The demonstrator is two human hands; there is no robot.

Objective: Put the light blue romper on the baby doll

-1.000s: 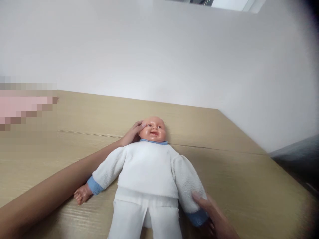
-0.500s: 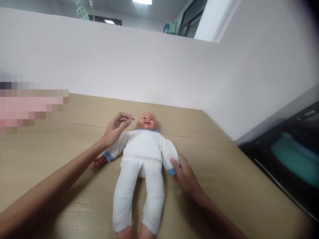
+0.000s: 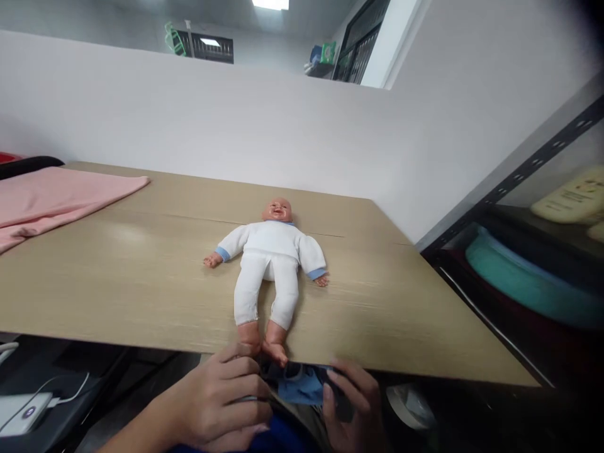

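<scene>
Head view: pink cloth [image 3: 66, 195] left of doll [image 3: 271, 242], perhaps teal basin [image 3: 523, 277] right.

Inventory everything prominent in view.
Tabletop: 1, tan, centre
Doll: 1, white with blue cuffs, on tabletop
Cloth: 1, pink, tabletop's left
Partition: 1, white, behind tabletop
Overhead light: at least 1, white, top
Package: 1, green, beyond partition
Rack: 1, dark, right
Bulky item: 1, teal, on rack
Printed item: 1, yellowish, on rack
Boxy device: 1, white, lower left
Unclear item: 1, light blue, bottom centre
Left grip: 1, bare, near doll's feet
Right grip: 1, bare, bottom centre
</scene>
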